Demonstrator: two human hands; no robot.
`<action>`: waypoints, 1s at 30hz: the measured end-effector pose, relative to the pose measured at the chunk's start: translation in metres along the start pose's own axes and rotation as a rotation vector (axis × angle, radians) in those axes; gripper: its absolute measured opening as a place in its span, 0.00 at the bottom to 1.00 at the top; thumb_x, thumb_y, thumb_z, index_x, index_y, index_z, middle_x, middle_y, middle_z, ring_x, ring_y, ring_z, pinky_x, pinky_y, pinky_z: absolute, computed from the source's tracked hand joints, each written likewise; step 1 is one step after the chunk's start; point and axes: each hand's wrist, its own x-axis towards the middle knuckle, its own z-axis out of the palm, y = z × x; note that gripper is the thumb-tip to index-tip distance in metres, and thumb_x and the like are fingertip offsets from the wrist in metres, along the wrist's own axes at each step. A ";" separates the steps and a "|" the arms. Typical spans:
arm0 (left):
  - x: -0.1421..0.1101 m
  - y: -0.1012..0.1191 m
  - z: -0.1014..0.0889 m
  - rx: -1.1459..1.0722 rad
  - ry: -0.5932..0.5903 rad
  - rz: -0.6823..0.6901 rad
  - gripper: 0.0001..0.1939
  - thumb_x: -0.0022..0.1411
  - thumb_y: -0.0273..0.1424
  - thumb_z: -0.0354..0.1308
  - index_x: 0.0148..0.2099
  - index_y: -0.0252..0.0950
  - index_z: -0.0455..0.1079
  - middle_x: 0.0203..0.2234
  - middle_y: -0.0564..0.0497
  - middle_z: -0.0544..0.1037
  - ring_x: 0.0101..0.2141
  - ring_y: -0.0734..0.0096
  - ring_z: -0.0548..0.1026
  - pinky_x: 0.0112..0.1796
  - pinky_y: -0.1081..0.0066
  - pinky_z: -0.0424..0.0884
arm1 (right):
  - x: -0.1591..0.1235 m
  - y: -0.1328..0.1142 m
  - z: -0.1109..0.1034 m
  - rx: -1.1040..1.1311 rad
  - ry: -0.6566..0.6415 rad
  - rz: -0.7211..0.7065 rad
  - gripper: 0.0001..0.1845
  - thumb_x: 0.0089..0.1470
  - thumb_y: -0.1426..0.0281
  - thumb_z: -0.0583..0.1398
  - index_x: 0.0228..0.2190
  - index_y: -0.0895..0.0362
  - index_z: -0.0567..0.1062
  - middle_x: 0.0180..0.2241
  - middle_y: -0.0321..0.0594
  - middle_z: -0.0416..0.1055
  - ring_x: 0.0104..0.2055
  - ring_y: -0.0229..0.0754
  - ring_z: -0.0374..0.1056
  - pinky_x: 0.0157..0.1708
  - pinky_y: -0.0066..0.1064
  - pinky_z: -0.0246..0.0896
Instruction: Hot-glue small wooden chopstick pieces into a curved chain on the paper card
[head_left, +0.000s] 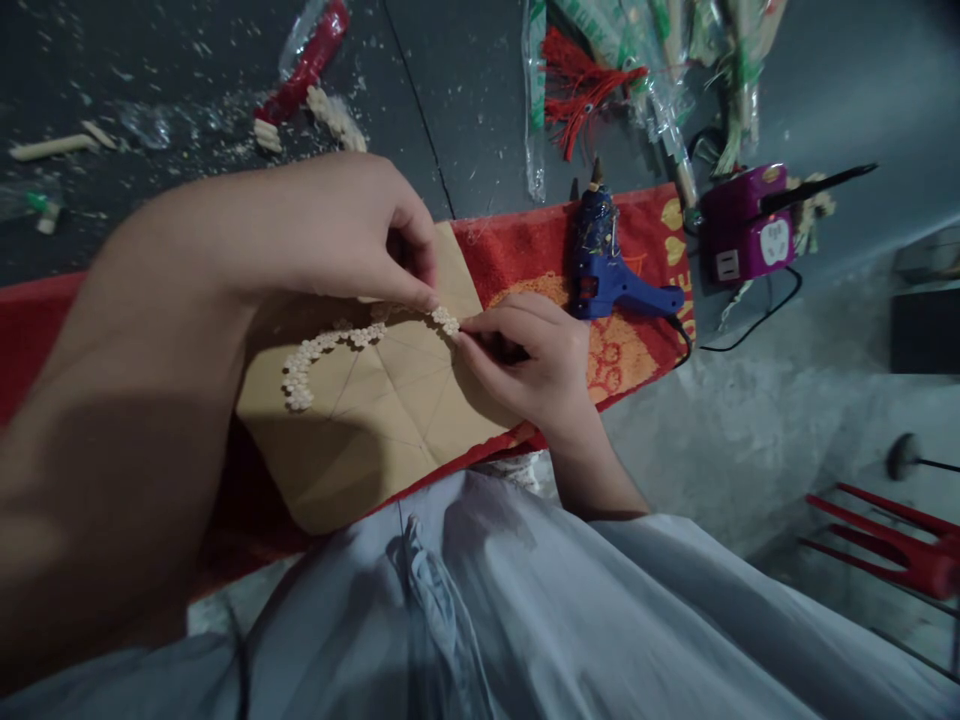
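Note:
A tan paper or card sheet (420, 410) with thin ruled lines lies before me. On it curves a row of small cream flower-shaped pieces (298, 372); part of this row is hidden behind my left hand. At the row's right end sits a short cluster of cream flower-shaped pieces (445, 320). Reaching over from the left, my left hand (367, 235) has its fingertips closed at the cluster's upper left side. My right hand (536, 355) pinches the cluster's lower right end between thumb and forefinger. A blue glue gun (619, 280) rests beyond my right hand, nozzle pointing away.
Beneath the sheet is a red patterned towel (517, 245). A purple power socket block (750, 225) with a black plug stands at the right. Red tassels (574, 90), plastic-wrapped bundles (652, 90), a red wrapped roll (307, 65) and pale scraps (52, 148) lie on the dark table (450, 100).

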 end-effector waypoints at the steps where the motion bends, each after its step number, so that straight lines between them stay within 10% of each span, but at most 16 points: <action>1: 0.000 -0.001 0.000 -0.004 -0.005 0.008 0.16 0.50 0.47 0.62 0.34 0.42 0.80 0.29 0.50 0.83 0.31 0.61 0.78 0.37 0.64 0.75 | 0.000 0.000 0.000 0.007 0.006 -0.001 0.07 0.63 0.69 0.66 0.31 0.56 0.80 0.25 0.35 0.73 0.28 0.35 0.67 0.30 0.29 0.60; 13: 0.000 -0.001 -0.003 0.011 -0.043 0.008 0.23 0.56 0.50 0.59 0.39 0.34 0.78 0.30 0.51 0.79 0.48 0.45 0.80 0.58 0.45 0.71 | 0.000 -0.001 -0.002 0.094 0.011 0.064 0.08 0.62 0.69 0.67 0.30 0.56 0.82 0.24 0.35 0.75 0.28 0.35 0.69 0.32 0.29 0.64; 30: 0.004 -0.009 0.000 0.052 -0.058 -0.041 0.21 0.57 0.48 0.61 0.45 0.41 0.82 0.36 0.50 0.84 0.45 0.53 0.81 0.54 0.60 0.75 | 0.001 0.000 -0.012 0.220 0.068 0.223 0.11 0.60 0.59 0.70 0.30 0.52 0.84 0.25 0.36 0.78 0.26 0.38 0.69 0.26 0.31 0.63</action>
